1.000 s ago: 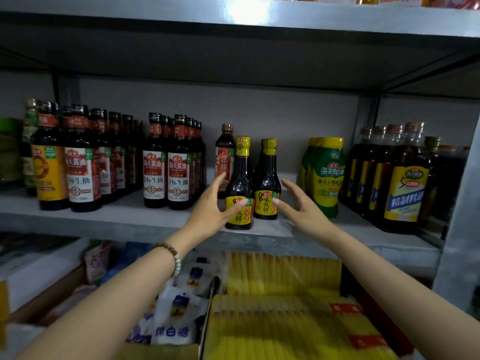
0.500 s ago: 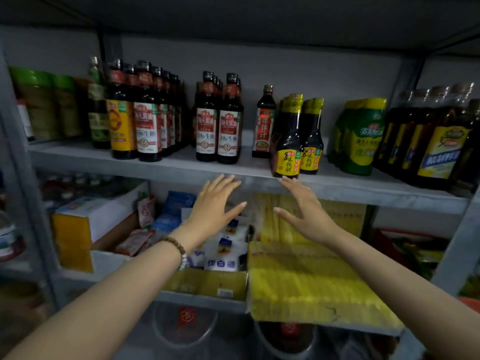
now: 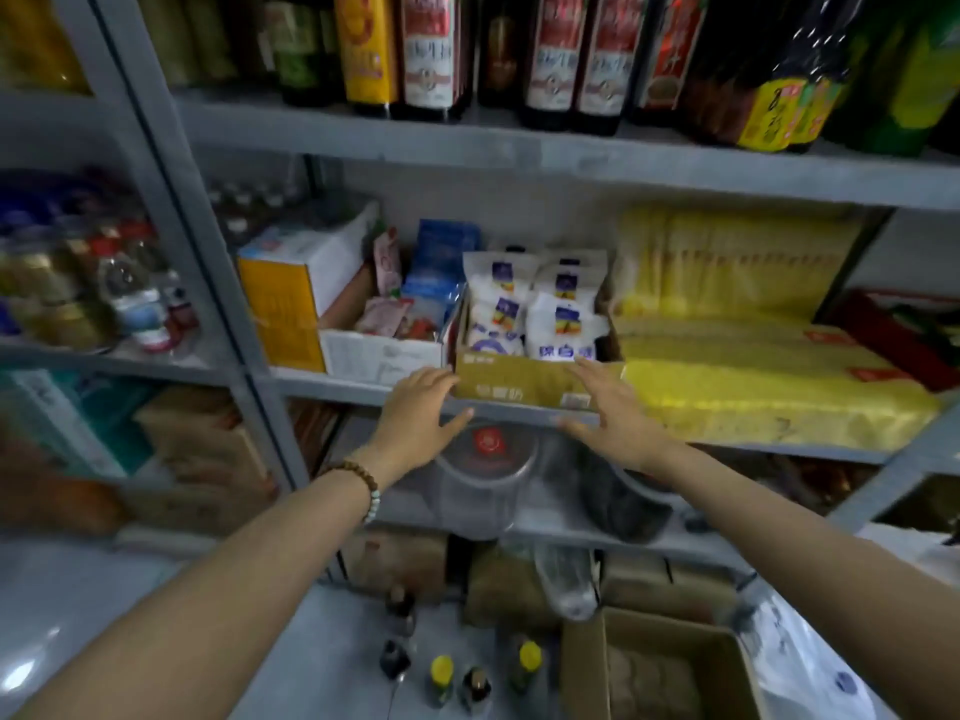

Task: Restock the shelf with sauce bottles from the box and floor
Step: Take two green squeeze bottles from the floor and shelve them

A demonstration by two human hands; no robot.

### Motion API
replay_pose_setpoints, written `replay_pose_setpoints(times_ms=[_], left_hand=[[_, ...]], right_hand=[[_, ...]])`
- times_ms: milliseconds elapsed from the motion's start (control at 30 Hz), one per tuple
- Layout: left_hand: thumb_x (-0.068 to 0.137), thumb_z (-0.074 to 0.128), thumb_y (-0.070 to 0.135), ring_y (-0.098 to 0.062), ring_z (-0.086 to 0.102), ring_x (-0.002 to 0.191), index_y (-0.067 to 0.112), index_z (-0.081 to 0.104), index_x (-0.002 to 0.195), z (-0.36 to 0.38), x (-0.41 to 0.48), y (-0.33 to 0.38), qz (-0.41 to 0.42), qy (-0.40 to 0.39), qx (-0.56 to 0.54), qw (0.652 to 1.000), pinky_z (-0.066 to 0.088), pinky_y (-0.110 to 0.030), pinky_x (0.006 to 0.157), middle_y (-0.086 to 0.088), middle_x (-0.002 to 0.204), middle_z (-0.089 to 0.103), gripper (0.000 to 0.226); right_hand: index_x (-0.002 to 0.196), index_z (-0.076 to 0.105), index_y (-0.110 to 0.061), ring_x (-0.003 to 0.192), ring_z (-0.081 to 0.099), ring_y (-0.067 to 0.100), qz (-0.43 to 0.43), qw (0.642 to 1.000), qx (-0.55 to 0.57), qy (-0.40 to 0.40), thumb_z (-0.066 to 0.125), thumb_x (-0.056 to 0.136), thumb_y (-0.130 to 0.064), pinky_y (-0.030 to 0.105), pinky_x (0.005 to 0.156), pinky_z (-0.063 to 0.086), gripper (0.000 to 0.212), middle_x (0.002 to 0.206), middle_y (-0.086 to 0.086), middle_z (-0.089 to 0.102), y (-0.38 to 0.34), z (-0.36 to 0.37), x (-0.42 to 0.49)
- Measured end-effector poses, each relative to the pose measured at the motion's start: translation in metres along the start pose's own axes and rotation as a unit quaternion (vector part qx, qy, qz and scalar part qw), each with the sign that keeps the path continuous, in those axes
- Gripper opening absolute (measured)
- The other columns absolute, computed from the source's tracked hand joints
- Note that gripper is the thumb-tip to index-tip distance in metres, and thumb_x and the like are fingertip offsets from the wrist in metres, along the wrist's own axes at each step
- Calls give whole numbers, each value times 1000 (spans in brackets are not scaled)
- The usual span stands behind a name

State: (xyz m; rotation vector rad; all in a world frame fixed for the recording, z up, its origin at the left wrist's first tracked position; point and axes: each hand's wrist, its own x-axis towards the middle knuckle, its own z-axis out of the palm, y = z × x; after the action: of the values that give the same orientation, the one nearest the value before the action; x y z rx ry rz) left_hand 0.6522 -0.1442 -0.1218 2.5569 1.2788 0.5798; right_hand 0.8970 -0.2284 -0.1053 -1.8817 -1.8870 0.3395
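Dark sauce bottles with red labels [image 3: 571,59] and with yellow labels [image 3: 779,106] stand on the upper grey shelf [image 3: 519,153]. Several small bottles, two of them with yellow caps [image 3: 441,667], stand on the floor below. An open cardboard box [image 3: 670,667] sits on the floor at the lower right. My left hand [image 3: 415,423] and my right hand [image 3: 618,413] hang empty in front of the middle shelf, fingers spread and relaxed. A bead bracelet circles my left wrist.
On the middle shelf stand a brown carton of white sugar bags [image 3: 524,376], a white carton of sachets [image 3: 384,356] and yellow noodle packs [image 3: 753,387]. Clear lidded jars [image 3: 483,475] sit one shelf lower. A grey upright post [image 3: 208,283] divides the racks.
Both hands have come down from the yellow-label bottles on the upper shelf to the middle shelf, empty. The view has tilted down, and the floor bottles and the box now show.
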Motion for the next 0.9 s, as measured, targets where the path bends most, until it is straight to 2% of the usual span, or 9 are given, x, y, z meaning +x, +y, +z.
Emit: replay_pose_setpoints(times_ms=[100,200,333,500,567,633,733,800,900], left_hand=[[92,48,46,-20,33,135,17,45,135,35,-30,-32,-51,-54,-1,997,26,-34,110,-1,145,41,52],[94,46,46,-21,25,140,18,39,140,70,-61,-62,-112,-115,-11,987,21,-35,113,-1,150,34,55],[93,49,41,-24,34,135,12,38,140,103,-100,-101,-162,-164,-38,972,28,-32,110,-6,146,39,56],[90,55,40,-27,50,119,7,48,131,155,-125,-164,-197,-231,-72,950,42,-35,98,-11,131,53,53],[91,56,35,-28,47,123,5,47,132,177,-131,-186,-197,-253,-84,944,39,-32,98,-10,134,51,52],[92,55,33,-26,42,128,9,42,137,201,-140,-209,-192,-289,-82,934,35,-31,99,-11,139,46,52],[93,52,38,-24,37,132,13,34,142,245,-157,-243,-196,-340,-79,916,33,-29,101,-8,145,40,57],[93,51,40,-23,38,132,13,34,141,275,-168,-260,-196,-360,-71,909,34,-30,102,-6,145,40,58],[93,50,42,-22,38,131,14,32,143,323,-181,-271,-180,-380,-44,906,33,-30,104,-4,147,39,61]], right_hand=[[148,23,-17,146,14,23,42,994,44,-90,61,86,-44,41,118,19,77,157,3,18,12,53,-3],[147,26,-17,145,17,24,76,986,77,-126,65,85,-39,42,117,22,76,156,4,20,22,106,-10],[144,30,-10,140,27,22,133,972,110,-159,68,86,-26,23,107,23,71,150,8,30,29,176,-25],[144,33,-10,138,34,28,195,953,144,-185,71,83,-25,33,112,26,74,148,12,35,36,259,-41],[133,50,-9,129,44,27,198,949,166,-180,67,85,-36,35,111,32,58,138,15,47,34,286,-46],[112,63,-21,116,53,20,217,944,182,-169,62,79,-55,34,103,42,47,122,9,58,44,324,-56],[113,56,-25,111,57,29,292,916,221,-162,63,64,-76,47,92,49,71,116,9,60,103,406,-92],[115,52,-24,111,56,32,333,901,230,-158,69,65,-69,49,91,49,70,115,10,59,107,433,-104],[135,42,-10,127,42,22,400,883,213,-118,75,76,-37,28,103,35,73,130,1,43,89,444,-113]])
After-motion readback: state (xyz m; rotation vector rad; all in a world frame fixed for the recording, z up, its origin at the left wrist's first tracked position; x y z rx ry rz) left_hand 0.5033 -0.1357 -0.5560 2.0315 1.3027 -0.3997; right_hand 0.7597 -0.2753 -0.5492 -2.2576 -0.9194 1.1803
